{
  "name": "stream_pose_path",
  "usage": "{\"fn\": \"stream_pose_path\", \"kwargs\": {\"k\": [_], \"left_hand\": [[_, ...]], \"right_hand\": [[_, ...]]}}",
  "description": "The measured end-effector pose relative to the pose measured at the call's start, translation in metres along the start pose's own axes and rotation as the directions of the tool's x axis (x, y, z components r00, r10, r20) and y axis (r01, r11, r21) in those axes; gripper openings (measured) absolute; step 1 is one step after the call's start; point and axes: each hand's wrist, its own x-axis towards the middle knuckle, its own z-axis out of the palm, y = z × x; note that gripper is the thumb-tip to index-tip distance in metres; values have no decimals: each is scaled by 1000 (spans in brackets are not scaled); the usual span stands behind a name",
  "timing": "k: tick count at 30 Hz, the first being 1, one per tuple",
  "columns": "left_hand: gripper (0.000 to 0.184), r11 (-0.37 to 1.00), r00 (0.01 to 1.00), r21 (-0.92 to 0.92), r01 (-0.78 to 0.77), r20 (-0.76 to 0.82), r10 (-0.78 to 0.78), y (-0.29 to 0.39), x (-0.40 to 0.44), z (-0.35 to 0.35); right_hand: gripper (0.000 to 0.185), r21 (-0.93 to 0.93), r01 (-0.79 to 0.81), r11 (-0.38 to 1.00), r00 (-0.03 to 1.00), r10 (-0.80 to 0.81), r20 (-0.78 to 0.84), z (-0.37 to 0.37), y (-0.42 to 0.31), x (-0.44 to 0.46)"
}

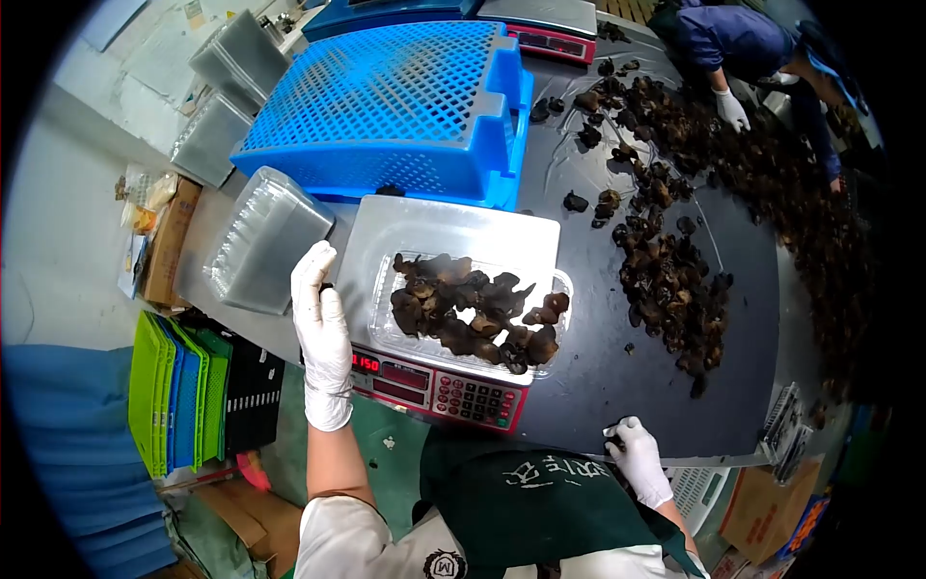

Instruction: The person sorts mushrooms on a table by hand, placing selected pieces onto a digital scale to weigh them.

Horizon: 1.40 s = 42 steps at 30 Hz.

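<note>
A clear plastic tray (383, 320) of dark-brown fungus (458, 335) is set on the silver-topped scale (463, 227); probably light and flexible, it is best gripped by opposite rims. The white-gloved left hand (323, 333) is outstretched at left, nothing visibly held; near right, the curled right hand's (639, 463) contents cannot be told.

1. White-gloved hands: three, namely the wearer's left hand (323, 338) and right hand (640, 463), plus a co-worker's hand (733, 111).
2. Digital scales: two, a near scale (405, 379) and a far scale (564, 43).
3. Clear plastic tray (383, 323) on the near scale: one.
4. Wood-ear mushrooms (463, 333): more than a dozen in that tray, overlapping; too many to count across the table (569, 396).
5. Stacks of clear plastic containers (275, 246): three.
6. Large blue mesh crate (386, 96): at least one.
7. Crates standing on the floor (154, 396): at least four, green, blue and black.
8. Cardboard boxes (772, 516): at least two.
9. White basket (699, 494): one.
10. Dark green apron (540, 516): one.
</note>
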Motion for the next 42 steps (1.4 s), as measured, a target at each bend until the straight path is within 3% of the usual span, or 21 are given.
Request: {"fn": "stream_pose_path", "kwargs": {"k": [2,4,6,7,10,14,16,18,21,22,24,27,28,29,30,32,34,36,38,40,42], "left_hand": [[37,984,989,166,-65,143,41,18,2,11],[50,944,936,235,-232,318,151,31,-1,28],[68,804,788,342,-487,569,235,53,1,46],[86,780,733,327,-533,639,233,50,-2,59],[87,779,637,292,-554,752,171,61,-4,90],[77,790,600,278,-546,789,137,43,-9,106],[74,785,599,298,-543,793,113,45,-9,106],[75,804,608,295,-516,787,102,44,-10,108],[76,809,613,284,-515,781,116,46,-10,109],[76,813,617,287,-507,779,109,47,-9,108],[75,836,627,280,-473,773,96,50,-8,104],[71,798,636,241,-552,741,216,62,-13,100],[64,782,607,196,-591,747,271,73,-14,103],[60,769,567,163,-618,770,292,75,-18,107],[56,756,530,132,-641,789,311,76,-23,112],[39,737,493,100,-668,802,338,71,-30,124],[32,740,514,98,-665,780,359,64,-34,127],[27,732,515,74,-677,758,400,67,-33,123],[28,813,642,28,-582,630,438,60,-32,113],[30,867,779,32,-498,456,430,61,-19,95],[29,972,929,13,-237,296,222,36,-17,74]], "right_hand": [[20,79,-24,997,999,26,-30,1,1,7],[17,261,78,962,946,11,-325,2,0,24],[19,270,21,963,922,86,-377,-9,-9,44],[20,251,84,964,898,36,-439,-11,-12,57],[27,187,152,971,857,-36,-514,-14,-24,99],[32,114,315,942,854,-229,-468,-9,-53,140],[35,105,297,949,904,-244,-350,3,-73,155],[29,-95,319,943,905,-333,-264,21,-81,171],[19,-156,378,913,906,-399,-144,28,-80,183],[19,-156,367,917,907,-390,-158,29,-74,180],[17,158,397,904,871,-317,-376,25,-60,172],[16,9,254,967,748,-191,-636,-2,-31,159],[14,35,77,996,785,-38,-619,-10,-23,155],[13,-71,20,997,744,-62,-665,-14,-10,153],[13,-133,-81,988,789,-18,-614,-14,2,156],[13,-165,0,986,820,-94,-565,-16,12,157],[11,-138,35,990,872,-98,-479,-22,18,159],[11,-93,139,986,788,-167,-593,-19,30,164],[10,53,161,985,778,-94,-621,-23,28,166],[11,429,165,888,825,114,-553,-42,-3,154],[12,506,202,838,850,107,-516,-63,-40,139]]}}
